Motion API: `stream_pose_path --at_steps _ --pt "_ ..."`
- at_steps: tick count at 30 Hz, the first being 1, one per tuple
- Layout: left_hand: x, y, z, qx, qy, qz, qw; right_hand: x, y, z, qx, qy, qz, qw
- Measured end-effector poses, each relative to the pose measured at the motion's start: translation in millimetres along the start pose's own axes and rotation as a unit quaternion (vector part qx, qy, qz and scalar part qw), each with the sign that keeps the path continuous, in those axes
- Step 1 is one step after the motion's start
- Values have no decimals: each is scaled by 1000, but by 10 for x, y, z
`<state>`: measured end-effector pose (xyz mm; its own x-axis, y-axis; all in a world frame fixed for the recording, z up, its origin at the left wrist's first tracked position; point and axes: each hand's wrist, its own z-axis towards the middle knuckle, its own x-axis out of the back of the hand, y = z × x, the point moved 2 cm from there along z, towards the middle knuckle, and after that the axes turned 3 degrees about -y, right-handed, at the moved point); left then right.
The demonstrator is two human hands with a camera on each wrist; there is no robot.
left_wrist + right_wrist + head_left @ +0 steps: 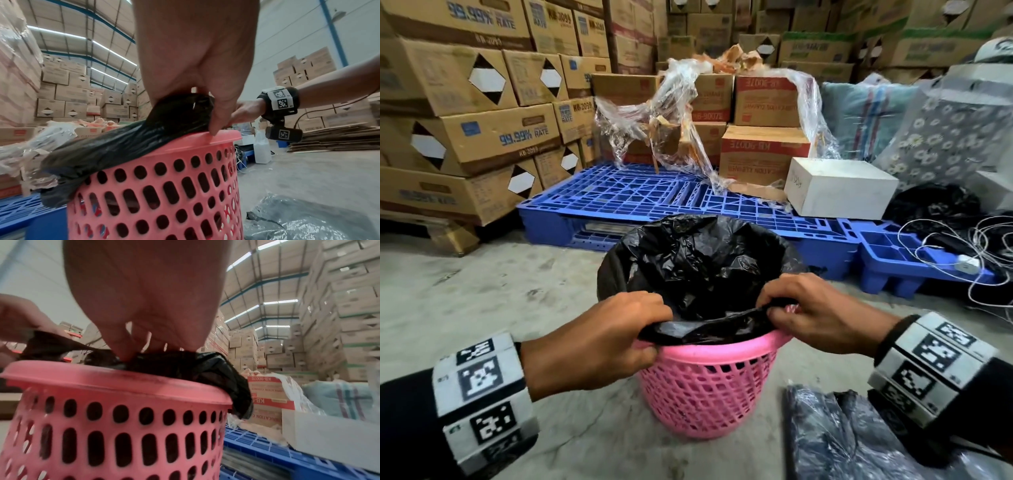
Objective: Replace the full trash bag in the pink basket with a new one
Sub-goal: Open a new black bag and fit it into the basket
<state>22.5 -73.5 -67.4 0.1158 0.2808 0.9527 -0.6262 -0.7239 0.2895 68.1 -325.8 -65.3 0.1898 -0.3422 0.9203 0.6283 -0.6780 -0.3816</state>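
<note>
Now left hand (pixel 599 337) and right hand (pixel 818 317), knuckles up, pinching black bag (pixel 702 274) edge at pink basket (pixel 709 387) rim.

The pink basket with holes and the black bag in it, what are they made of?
The pink basket looks like moulded plastic: smooth rim, even punched holes. The black bag looks like thin plastic film: it crinkles, shines and bunches where the left hand and right hand grip it.

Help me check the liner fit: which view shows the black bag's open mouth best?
The head view: the black bag gapes open over the pink basket, its near edge held by the left hand and right hand. The wrist views show only bunched edge at the rim.
</note>
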Motion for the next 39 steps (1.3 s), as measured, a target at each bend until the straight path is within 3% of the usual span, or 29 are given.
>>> stream_pose_path --at_steps 4,11,16,24,27,30,33,36,38,39 --pt "-47 9 -72 -14 23 67 997 2 -66 -194 47 -11 -68 997" --pt "-186 137 -195 -53 57 249 965 -262 -39 -371 89 84 -172 978" --pt "-303 190 -324 -126 53 331 934 -405 -24 -466 120 160 -235 951" --pt "-411 280 -352 -173 75 391 901 -556 12 -560 150 129 -305 931" --pt "-519 251 -362 -180 40 413 892 -604 31 -514 131 109 -320 932" --pt "-583 175 -346 -142 -33 414 898 -692 131 -508 106 57 -326 938" --pt "-521 60 -304 -85 -89 326 937 -707 210 -568 95 22 -291 952" --pt "-272 57 -282 -80 -11 189 979 -451 169 -576 73 126 -204 968" --pt "-103 43 -241 -95 95 156 978 -225 57 -514 73 191 -166 965" --pt "-58 -10 -204 -89 121 172 974 -164 0 -453 79 192 -162 965"
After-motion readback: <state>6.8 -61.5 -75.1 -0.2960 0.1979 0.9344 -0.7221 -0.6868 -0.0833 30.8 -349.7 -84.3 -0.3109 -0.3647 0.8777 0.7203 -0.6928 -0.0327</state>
